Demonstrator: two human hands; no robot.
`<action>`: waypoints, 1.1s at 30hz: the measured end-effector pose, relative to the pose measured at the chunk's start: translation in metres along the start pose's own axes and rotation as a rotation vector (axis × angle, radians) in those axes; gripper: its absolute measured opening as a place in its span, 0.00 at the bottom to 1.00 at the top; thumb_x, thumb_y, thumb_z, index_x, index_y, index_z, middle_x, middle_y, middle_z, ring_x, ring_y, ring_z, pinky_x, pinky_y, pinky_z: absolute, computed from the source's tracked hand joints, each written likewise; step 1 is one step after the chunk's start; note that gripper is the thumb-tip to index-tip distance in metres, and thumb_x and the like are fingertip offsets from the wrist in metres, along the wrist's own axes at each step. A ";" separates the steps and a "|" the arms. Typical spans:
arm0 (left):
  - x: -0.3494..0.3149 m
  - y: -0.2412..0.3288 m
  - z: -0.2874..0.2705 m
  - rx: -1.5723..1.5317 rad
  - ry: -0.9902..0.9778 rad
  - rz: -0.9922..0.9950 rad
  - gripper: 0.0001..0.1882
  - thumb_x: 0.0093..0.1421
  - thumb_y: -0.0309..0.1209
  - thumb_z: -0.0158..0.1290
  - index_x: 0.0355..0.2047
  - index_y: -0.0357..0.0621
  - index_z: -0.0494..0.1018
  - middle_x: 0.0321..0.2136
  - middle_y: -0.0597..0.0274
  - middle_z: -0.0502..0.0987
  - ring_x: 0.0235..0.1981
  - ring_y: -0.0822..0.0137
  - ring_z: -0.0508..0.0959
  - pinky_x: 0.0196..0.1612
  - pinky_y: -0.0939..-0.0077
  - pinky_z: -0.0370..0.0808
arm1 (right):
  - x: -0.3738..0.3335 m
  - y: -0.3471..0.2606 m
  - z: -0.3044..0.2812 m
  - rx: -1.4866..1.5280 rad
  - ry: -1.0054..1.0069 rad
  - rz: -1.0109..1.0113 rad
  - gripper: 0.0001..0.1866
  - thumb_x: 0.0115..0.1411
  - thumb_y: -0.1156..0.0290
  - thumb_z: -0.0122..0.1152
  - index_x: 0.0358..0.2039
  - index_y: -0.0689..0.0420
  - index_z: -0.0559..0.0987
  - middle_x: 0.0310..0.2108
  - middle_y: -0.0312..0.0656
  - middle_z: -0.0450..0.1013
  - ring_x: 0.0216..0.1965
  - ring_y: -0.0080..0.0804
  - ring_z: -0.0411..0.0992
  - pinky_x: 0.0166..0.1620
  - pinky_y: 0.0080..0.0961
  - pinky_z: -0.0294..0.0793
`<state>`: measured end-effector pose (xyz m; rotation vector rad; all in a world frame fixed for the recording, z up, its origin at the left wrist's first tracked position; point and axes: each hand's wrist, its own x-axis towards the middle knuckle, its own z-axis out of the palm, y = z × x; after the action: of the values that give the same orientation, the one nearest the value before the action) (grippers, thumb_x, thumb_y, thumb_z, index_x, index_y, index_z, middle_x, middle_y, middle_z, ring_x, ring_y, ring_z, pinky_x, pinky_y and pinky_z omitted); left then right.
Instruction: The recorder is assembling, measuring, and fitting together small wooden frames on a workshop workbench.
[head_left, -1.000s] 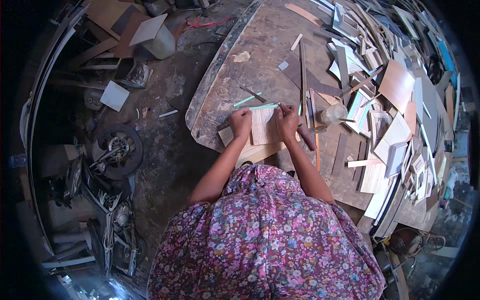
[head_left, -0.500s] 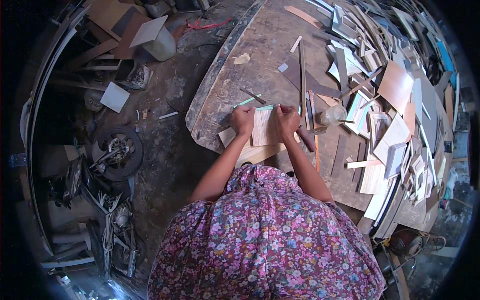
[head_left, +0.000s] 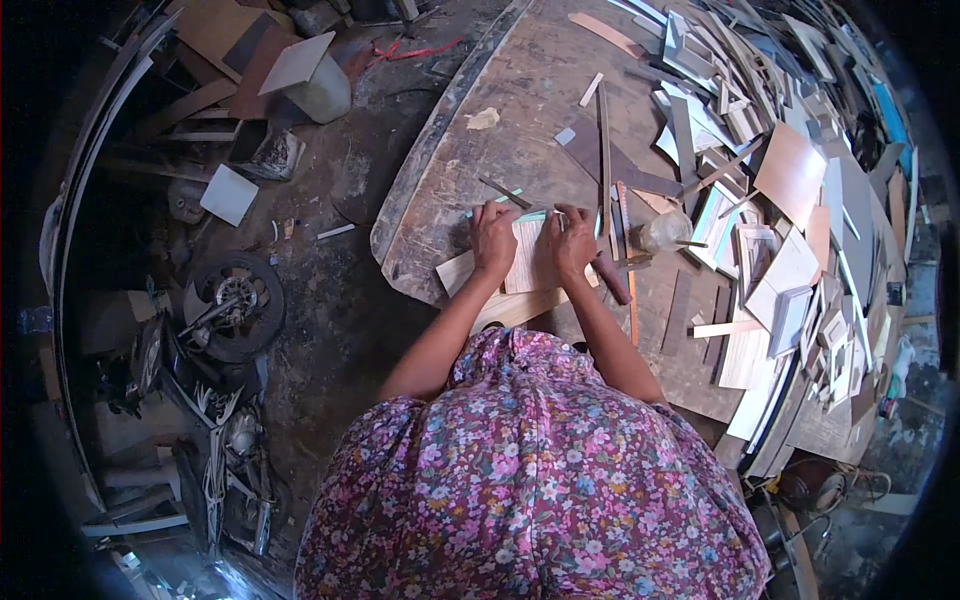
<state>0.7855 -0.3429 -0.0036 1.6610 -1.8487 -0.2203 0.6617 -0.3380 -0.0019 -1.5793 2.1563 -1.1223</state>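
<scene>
A small light wood-grain panel (head_left: pixel 531 265) lies near the left end of the workbench, with a pale green strip (head_left: pixel 530 218) along its far edge. My left hand (head_left: pixel 493 238) is at the panel's far left corner, fingers bent over the edge and strip. At the far right corner, my right hand (head_left: pixel 573 242) has its fingers curled over the same edge. Both hands grip the panel there; the thumbs are mostly hidden. Under it lie other pale boards (head_left: pixel 515 308). A thin dark blade-like tool (head_left: pixel 505 191) rests just beyond my left hand.
To the right of my hands are a dark handle (head_left: pixel 613 278), a translucent jar (head_left: pixel 664 232) and a long dark strip (head_left: pixel 604 150). Wood offcuts and small frames (head_left: pixel 745 240) pile up on the bench's right side. On the floor at left stand a wheel (head_left: pixel 235 305) and a pale bucket (head_left: pixel 322 90).
Both hands have shifted from closed, pinching fists to fingers reaching over the panel's far edge. My left hand has moved slightly right. The panel stays in about the same place.
</scene>
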 end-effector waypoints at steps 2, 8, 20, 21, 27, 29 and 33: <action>-0.001 -0.002 0.001 0.009 0.005 0.010 0.06 0.42 0.24 0.50 0.24 0.47 0.72 0.28 0.63 0.67 0.34 0.62 0.65 0.38 0.68 0.60 | 0.000 -0.001 0.000 -0.022 -0.015 -0.016 0.09 0.44 0.67 0.56 0.29 0.51 0.74 0.30 0.42 0.67 0.31 0.40 0.67 0.31 0.33 0.66; 0.000 -0.009 0.000 -0.031 -0.018 -0.024 0.07 0.43 0.25 0.51 0.25 0.48 0.73 0.29 0.65 0.68 0.35 0.63 0.65 0.37 0.65 0.60 | 0.005 0.007 0.001 -0.001 -0.042 -0.107 0.08 0.44 0.69 0.55 0.28 0.50 0.74 0.31 0.40 0.66 0.32 0.39 0.65 0.33 0.32 0.64; 0.001 -0.016 -0.006 -0.125 -0.038 -0.009 0.05 0.43 0.26 0.50 0.23 0.49 0.73 0.26 0.65 0.68 0.34 0.63 0.65 0.36 0.66 0.60 | 0.007 0.007 0.004 -0.162 -0.210 -0.417 0.08 0.44 0.67 0.52 0.26 0.44 0.77 0.33 0.32 0.65 0.37 0.32 0.61 0.38 0.36 0.55; 0.001 -0.016 -0.006 -0.130 -0.046 -0.010 0.05 0.43 0.27 0.50 0.23 0.50 0.73 0.26 0.65 0.68 0.34 0.63 0.65 0.36 0.66 0.60 | 0.008 0.007 0.005 -0.179 -0.209 -0.418 0.08 0.44 0.66 0.52 0.26 0.43 0.77 0.33 0.32 0.65 0.37 0.32 0.61 0.38 0.36 0.55; 0.002 -0.014 -0.009 -0.048 -0.038 0.029 0.05 0.44 0.27 0.50 0.22 0.51 0.74 0.26 0.66 0.68 0.34 0.64 0.65 0.35 0.66 0.60 | 0.009 0.006 0.004 -0.196 -0.187 -0.462 0.08 0.44 0.65 0.51 0.25 0.42 0.77 0.31 0.31 0.66 0.36 0.31 0.61 0.39 0.37 0.54; 0.003 -0.009 -0.013 -0.041 -0.052 0.025 0.05 0.44 0.27 0.50 0.23 0.47 0.73 0.25 0.64 0.68 0.33 0.63 0.66 0.36 0.68 0.60 | 0.011 0.006 0.003 -0.204 -0.208 -0.455 0.08 0.44 0.65 0.51 0.26 0.42 0.77 0.31 0.30 0.66 0.36 0.30 0.61 0.40 0.37 0.53; 0.003 -0.013 -0.014 -0.121 -0.077 -0.006 0.06 0.44 0.25 0.49 0.25 0.43 0.73 0.25 0.61 0.69 0.32 0.61 0.66 0.37 0.70 0.62 | 0.012 0.006 0.002 -0.195 -0.248 -0.451 0.09 0.45 0.67 0.51 0.28 0.41 0.77 0.30 0.29 0.67 0.37 0.29 0.61 0.42 0.37 0.53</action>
<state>0.8045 -0.3444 0.0015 1.5955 -1.8479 -0.3958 0.6536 -0.3484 -0.0046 -2.2383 1.8426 -0.7812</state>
